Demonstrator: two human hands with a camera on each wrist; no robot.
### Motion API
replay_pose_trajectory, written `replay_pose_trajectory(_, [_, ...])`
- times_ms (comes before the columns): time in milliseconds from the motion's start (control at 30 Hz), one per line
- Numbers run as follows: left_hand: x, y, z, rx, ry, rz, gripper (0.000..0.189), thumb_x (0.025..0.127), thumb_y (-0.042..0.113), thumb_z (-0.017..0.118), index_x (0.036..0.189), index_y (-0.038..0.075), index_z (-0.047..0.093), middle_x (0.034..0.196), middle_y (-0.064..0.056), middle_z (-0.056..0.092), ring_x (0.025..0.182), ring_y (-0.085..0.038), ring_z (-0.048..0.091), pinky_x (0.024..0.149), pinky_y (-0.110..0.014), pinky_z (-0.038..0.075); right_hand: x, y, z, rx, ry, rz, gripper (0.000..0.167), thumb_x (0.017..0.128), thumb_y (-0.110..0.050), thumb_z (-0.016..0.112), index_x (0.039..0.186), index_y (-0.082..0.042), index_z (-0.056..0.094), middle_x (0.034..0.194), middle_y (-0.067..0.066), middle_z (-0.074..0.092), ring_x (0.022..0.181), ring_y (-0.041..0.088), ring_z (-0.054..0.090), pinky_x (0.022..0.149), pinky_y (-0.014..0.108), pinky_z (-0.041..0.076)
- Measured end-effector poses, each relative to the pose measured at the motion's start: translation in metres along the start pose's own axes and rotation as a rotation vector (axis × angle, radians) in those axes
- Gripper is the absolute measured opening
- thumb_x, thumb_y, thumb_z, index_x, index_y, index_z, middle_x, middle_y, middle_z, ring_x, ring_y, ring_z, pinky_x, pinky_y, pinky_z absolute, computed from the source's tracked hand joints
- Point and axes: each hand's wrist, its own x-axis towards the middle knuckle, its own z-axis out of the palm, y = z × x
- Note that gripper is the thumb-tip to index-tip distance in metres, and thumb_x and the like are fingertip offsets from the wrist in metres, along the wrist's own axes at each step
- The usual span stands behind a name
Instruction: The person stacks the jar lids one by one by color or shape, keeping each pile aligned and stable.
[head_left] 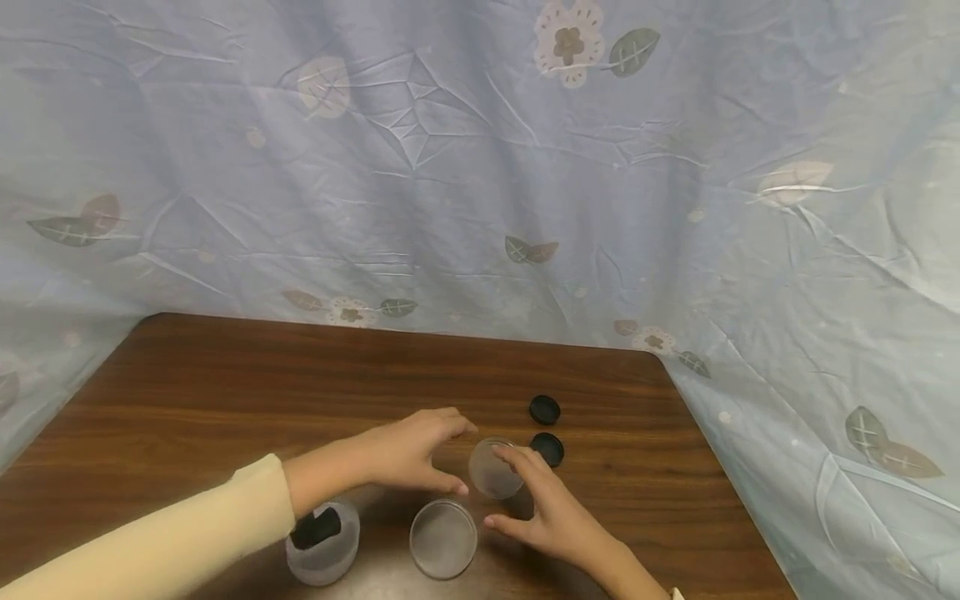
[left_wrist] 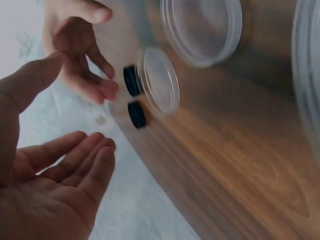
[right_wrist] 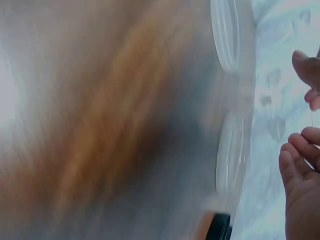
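Both hands hover over the table with fingers spread and relaxed, holding nothing. In the head view my left hand [head_left: 412,450] is behind a clear round plastic container [head_left: 443,539]. My right hand [head_left: 551,510] is to the right of that container, its fingertips overlapping a second clear round container [head_left: 491,473] in the view; whether they touch cannot be told. The left wrist view shows both clear containers [left_wrist: 162,82] apart from the left hand's fingers [left_wrist: 95,170]. A third, whitish container [head_left: 330,558] with a black item [head_left: 317,528] inside stands beneath the left forearm.
Two black round caps [head_left: 544,409] [head_left: 547,450] lie on the brown wooden table [head_left: 300,375], right of the farther container. A patterned cloth [head_left: 465,167] hangs behind the table and along its sides.
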Motion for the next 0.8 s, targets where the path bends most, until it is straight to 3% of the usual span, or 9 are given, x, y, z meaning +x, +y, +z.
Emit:
replay_pose_trajectory(267, [0.033,-0.026,-0.002,-0.004,0.035,0.023,0.071,0.088,0.027,0.086,0.141,-0.008,0.055,0.138,-0.022,0.063,0.128,-0.040,0.063,0.106,-0.049,0.056,0.002,0.019,-0.009,0.054,0.069,0.120,0.086,0.088,-0.038,0.085,0.155,-0.003,0.043,0.148,0.014,0.053,0.136,0.035,0.056,0.112,0.051,0.051])
replay_pose_trajectory(567, [0.063,-0.051,0.012,0.021,0.006,0.083,0.070,0.084,0.025,0.089,0.137,-0.009,0.058,0.130,-0.024,0.066,0.117,-0.036,0.067,0.101,-0.042,0.058,0.002,0.024,-0.002,0.024,0.106,0.222,0.089,0.085,-0.035,0.088,0.151,0.004,0.044,0.143,0.016,0.053,0.131,0.031,0.057,0.110,0.050,0.052])
replay_pose_trajectory(800, [0.077,-0.057,0.025,0.001,-0.097,0.000,0.075,0.081,0.026,0.091,0.141,-0.005,0.058,0.127,-0.017,0.066,0.112,-0.028,0.064,0.098,-0.036,0.056,0.000,0.027,0.003,0.044,0.097,0.274,0.089,0.085,-0.037,0.088,0.151,0.003,0.044,0.144,0.017,0.052,0.134,0.033,0.054,0.114,0.054,0.048])
